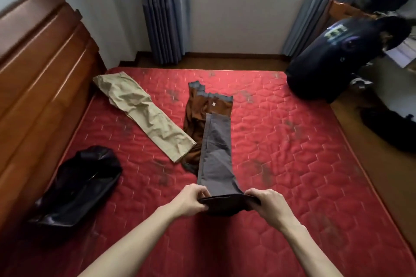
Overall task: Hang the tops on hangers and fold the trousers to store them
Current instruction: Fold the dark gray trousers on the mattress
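Grey trousers (217, 153) with a brown lining lie lengthwise on the red mattress (292, 153), waistband at the far end. One grey leg runs toward me. My left hand (191, 200) and my right hand (266, 204) each pinch a side of that leg's hem, lifting it slightly off the mattress. Beige trousers (144, 117) lie flat and diagonal to the left, their cuff touching the grey pair. A shiny black garment (81, 184) sits crumpled at the mattress's left edge.
A wooden headboard (38, 69) stands along the left. Blue curtains (164, 11) and a window are behind the bed. A person in dark clothes (337, 51) bends over at the right, beside the mattress, with dark items on the floor (391, 128).
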`<state>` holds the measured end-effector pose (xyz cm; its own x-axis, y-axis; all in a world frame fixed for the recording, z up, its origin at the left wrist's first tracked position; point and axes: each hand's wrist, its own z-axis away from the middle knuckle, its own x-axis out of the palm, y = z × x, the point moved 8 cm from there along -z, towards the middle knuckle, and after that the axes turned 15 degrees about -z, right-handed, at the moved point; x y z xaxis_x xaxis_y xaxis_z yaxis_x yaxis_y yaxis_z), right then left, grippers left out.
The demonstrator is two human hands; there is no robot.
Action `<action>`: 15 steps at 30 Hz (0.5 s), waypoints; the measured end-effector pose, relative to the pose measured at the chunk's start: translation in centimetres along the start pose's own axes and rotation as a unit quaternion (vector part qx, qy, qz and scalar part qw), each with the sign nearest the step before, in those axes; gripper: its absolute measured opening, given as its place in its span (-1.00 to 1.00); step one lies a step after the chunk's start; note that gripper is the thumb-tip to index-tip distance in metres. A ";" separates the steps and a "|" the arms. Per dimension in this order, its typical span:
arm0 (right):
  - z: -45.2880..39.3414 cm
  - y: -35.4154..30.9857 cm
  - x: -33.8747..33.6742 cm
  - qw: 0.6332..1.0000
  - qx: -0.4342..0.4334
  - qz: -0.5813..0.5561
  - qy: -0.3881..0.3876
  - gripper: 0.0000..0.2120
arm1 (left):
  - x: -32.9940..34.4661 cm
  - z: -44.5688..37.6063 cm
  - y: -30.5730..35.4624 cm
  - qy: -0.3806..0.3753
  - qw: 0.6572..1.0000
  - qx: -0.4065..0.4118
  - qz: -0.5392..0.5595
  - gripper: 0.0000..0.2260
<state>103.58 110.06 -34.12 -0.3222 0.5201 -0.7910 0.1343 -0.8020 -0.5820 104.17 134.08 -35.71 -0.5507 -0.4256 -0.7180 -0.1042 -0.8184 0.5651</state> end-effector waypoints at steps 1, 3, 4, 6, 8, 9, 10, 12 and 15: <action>0.8 0.6 0.8 1.000 0.015 0.000 -0.014 -0.79 | 1.0 0.3 0.0 -0.023 1.000 -0.003 -0.003 -0.79; 2.2 1.8 2.2 0.999 0.038 -0.011 -0.036 -0.79 | 2.8 0.7 0.1 -0.060 0.998 -0.007 -0.010 -0.78; 2.7 2.4 2.9 0.997 0.048 -0.020 -0.048 -0.79 | 3.7 0.8 0.2 -0.073 0.997 -0.008 -0.015 -0.78; 3.7 3.6 4.3 0.995 0.065 -0.039 -0.072 -0.79 | 5.5 1.0 0.1 -0.095 0.995 -0.012 -0.024 -0.78; 4.3 4.8 5.8 0.992 0.072 -0.057 -0.091 -0.80 | 7.3 1.0 -0.5 -0.107 0.994 -0.024 -0.023 -0.78; 4.6 5.4 6.5 0.990 0.076 -0.063 -0.097 -0.80 | 8.2 1.0 -0.9 -0.110 0.993 -0.034 -0.020 -0.78; 4.8 6.0 7.2 0.989 0.082 -0.068 -0.101 -0.81 | 9.0 0.8 -1.4 -0.110 0.993 -0.045 -0.015 -0.78; 5.0 7.4 8.5 0.986 0.098 -0.086 -0.108 -0.82 | 10.5 0.3 -2.6 -0.108 0.991 -0.074 0.007 -0.84; 4.6 9.4 10.0 0.980 0.112 -0.123 -0.109 -0.84 | 12.3 -0.9 -4.3 -0.099 0.987 -0.119 0.053 -0.95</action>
<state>97.25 106.40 -46.64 -0.5153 0.6507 -0.5577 -0.1744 -0.7168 -0.6751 98.61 131.99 -47.31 -0.7012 -0.4493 -0.5535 0.1472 -0.8509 0.5042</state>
